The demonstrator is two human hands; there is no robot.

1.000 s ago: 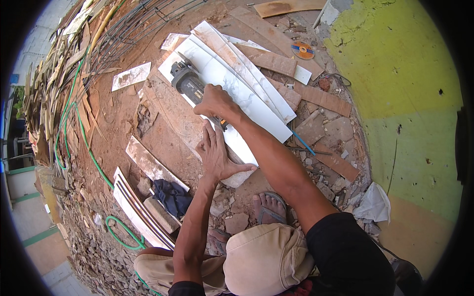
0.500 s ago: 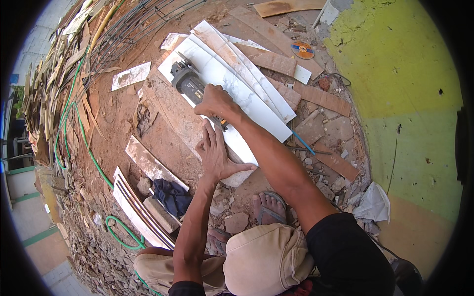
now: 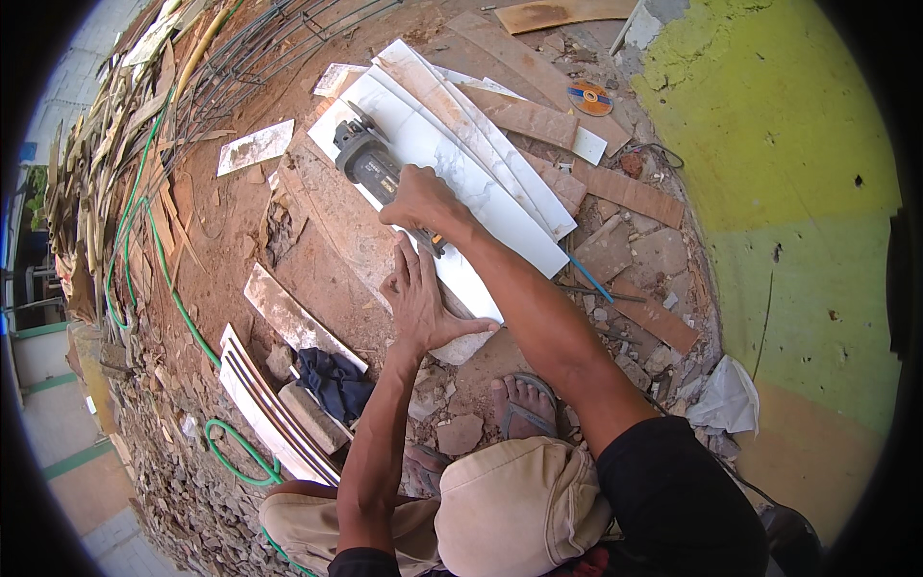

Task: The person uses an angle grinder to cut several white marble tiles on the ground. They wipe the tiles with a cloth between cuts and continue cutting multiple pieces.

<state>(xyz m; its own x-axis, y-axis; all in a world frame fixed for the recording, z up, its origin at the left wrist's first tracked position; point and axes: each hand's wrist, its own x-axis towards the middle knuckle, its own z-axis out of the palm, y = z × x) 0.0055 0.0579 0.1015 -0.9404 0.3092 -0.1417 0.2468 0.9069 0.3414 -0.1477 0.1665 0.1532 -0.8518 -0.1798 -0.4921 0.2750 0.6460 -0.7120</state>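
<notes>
My right hand (image 3: 423, 199) is wrapped round the body of a dark angle grinder (image 3: 371, 169). The grinder's head and thin disc lie over the far left part of a white marbled tile (image 3: 461, 207). Whether the disc touches the tile I cannot tell. Close below the grinder's rear end, my left hand (image 3: 420, 306) lies with fingers stretched and thumb spread along the tile's near left edge. A stone-coloured slab (image 3: 336, 226) shows under the tile's left side. More long tile strips (image 3: 481, 144) lie against the tile's right side.
An orange-and-blue disc (image 3: 589, 97) lies on brown boards at the far right. A yellow-green wall (image 3: 798, 183) bounds the right. Left are a green hose (image 3: 173, 279), stacked tile strips (image 3: 264, 404), a dark cloth (image 3: 332, 383) and rubble. Steel rebar (image 3: 260, 58) lies at the far left.
Almost nothing differs. The grinder's head seems to have shifted very slightly; both hands stay in the same places.
</notes>
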